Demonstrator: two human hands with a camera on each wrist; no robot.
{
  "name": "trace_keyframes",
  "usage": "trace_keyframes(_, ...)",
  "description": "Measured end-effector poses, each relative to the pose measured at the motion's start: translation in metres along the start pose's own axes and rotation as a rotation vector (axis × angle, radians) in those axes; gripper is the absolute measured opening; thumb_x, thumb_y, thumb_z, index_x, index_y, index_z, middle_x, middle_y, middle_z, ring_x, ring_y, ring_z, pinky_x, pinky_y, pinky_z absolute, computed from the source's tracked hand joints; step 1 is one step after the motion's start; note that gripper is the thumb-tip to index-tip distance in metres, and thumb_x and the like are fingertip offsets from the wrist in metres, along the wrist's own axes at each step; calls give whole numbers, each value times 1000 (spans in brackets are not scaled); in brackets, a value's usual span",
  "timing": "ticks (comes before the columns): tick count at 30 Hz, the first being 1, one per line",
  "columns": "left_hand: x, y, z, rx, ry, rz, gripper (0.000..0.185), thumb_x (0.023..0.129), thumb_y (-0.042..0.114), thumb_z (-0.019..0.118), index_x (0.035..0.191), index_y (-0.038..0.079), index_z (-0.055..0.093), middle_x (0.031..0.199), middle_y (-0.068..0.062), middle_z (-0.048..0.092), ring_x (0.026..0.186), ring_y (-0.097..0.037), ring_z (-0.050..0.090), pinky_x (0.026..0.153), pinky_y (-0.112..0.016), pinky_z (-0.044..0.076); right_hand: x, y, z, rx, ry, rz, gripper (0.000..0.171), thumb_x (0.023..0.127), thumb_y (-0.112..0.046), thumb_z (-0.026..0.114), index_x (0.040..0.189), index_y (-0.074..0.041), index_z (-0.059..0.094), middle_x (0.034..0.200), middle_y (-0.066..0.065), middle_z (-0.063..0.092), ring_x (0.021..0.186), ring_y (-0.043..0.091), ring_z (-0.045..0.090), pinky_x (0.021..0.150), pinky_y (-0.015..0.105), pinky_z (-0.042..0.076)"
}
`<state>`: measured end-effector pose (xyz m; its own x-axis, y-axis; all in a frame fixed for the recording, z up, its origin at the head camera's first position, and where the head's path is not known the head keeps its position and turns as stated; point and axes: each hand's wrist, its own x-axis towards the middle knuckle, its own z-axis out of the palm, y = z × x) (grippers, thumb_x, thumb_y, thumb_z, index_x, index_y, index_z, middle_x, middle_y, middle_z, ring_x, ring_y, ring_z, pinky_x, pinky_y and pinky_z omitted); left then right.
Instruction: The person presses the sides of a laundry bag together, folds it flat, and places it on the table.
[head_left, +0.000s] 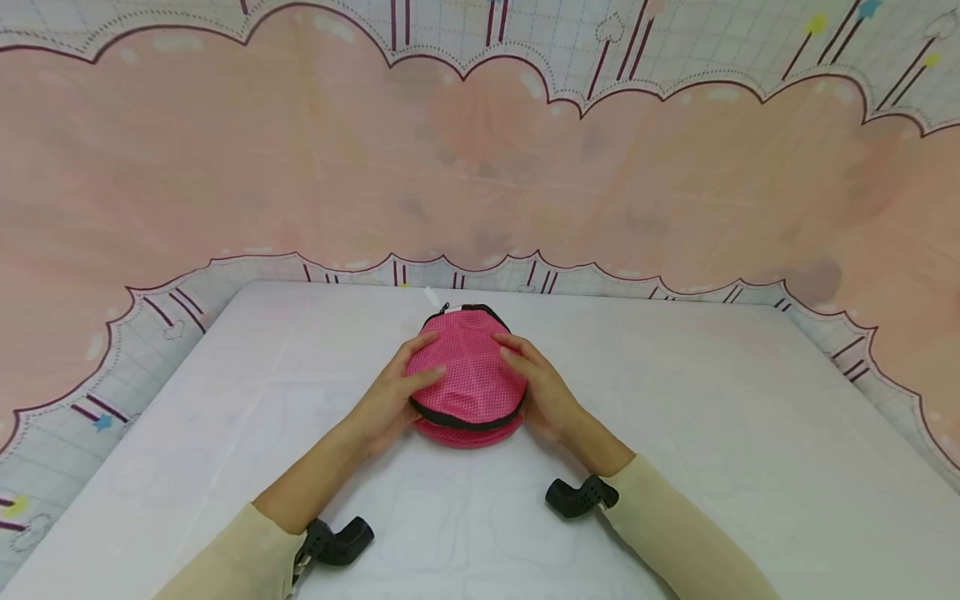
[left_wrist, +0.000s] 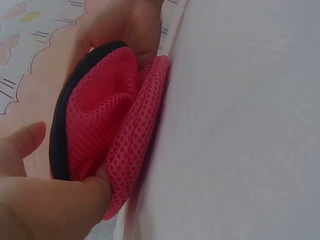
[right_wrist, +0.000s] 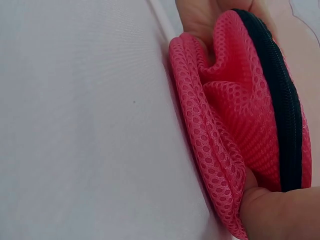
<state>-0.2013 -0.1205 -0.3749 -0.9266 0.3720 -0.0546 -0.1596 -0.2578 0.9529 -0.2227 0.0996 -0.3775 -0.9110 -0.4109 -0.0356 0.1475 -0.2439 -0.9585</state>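
Observation:
A round pink mesh pouch (head_left: 468,367) with a black zipper (head_left: 465,422) sits on the white table, between both hands. My left hand (head_left: 382,404) grips its left side, with some fingers over the top panel and others tucked into the fold beneath. My right hand (head_left: 551,396) holds the opposite side the same way. Seen from the left wrist, the pouch's side wall (left_wrist: 100,115) sags in creases between the zipper band and the padded base (left_wrist: 137,135). In the right wrist view, the zipper teeth (right_wrist: 287,100) run closed along the facing edge.
The white-covered table (head_left: 712,400) spreads out on both sides of the pouch. Behind it hangs a peach and white patterned cloth (head_left: 480,175). A small white tag (head_left: 431,296) pokes out beyond the pouch's far edge. Black wrist cameras (head_left: 341,542) jut from the sleeves.

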Motion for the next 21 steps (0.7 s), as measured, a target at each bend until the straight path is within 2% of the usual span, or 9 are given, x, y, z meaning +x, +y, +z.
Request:
trace_keyframes(6, 2, 0, 1, 14, -5, -8, 66, 97, 10, 54, 151, 22, 18, 149, -14, 25, 129, -29, 39, 96, -32, 44, 0, -2, -1, -21, -12, 11, 48, 100, -25, 43, 146, -14, 33, 145, 8, 30, 124, 26, 37, 93, 38, 42)
trace_keyframes(9, 3, 4, 2, 65, -2, -16, 68, 96, 8, 56, 151, 20, 19, 149, -14, 22, 130, -30, 36, 99, -36, 42, -1, -8, -2, -86, -7, 15, 49, 99, -24, 45, 145, -14, 33, 148, 8, 28, 127, 28, 35, 97, 42, 42)
trace_keyframes(10, 2, 7, 2, 115, 5, -18, 68, 95, 9, 58, 151, 19, 20, 150, -13, 22, 131, -31, 35, 101, -37, 41, -2, -10, -2, -129, -3, 16, 49, 99, -23, 47, 145, -14, 34, 148, 9, 27, 127, 29, 35, 98, 43, 42)
trace_keyframes(12, 0, 14, 3, 280, 38, -14, 68, 94, 15, 61, 150, 15, 22, 150, -14, 23, 132, -31, 33, 104, -42, 37, -5, -16, -4, -239, 8, 14, 49, 99, -23, 50, 144, -13, 35, 148, 10, 28, 127, 32, 37, 97, 45, 43)
trace_keyframes(16, -10, 33, 4, 701, 122, 6, 76, 90, 36, 65, 149, 12, 24, 147, -18, 23, 128, -36, 37, 98, -50, 40, -9, -30, -7, -596, 53, -54, 53, 95, -29, 58, 143, -15, 39, 145, 11, 33, 124, 34, 41, 94, 48, 45)
trace_keyframes(19, -16, 42, 3, 917, 122, 91, 84, 87, 44, 66, 151, 12, 20, 147, -20, 20, 126, -41, 38, 95, -56, 42, -13, -38, -8, -844, 74, -171, 59, 93, -33, 61, 144, -15, 38, 146, 11, 33, 129, 33, 36, 99, 51, 40)
trace_keyframes(21, -17, 42, 1, 1007, 93, 171, 89, 86, 45, 68, 152, 13, 18, 151, -19, 15, 130, -42, 34, 97, -59, 38, -14, -39, -7, -970, 59, -253, 62, 92, -35, 62, 145, -14, 37, 149, 11, 29, 135, 31, 28, 102, 56, 35)
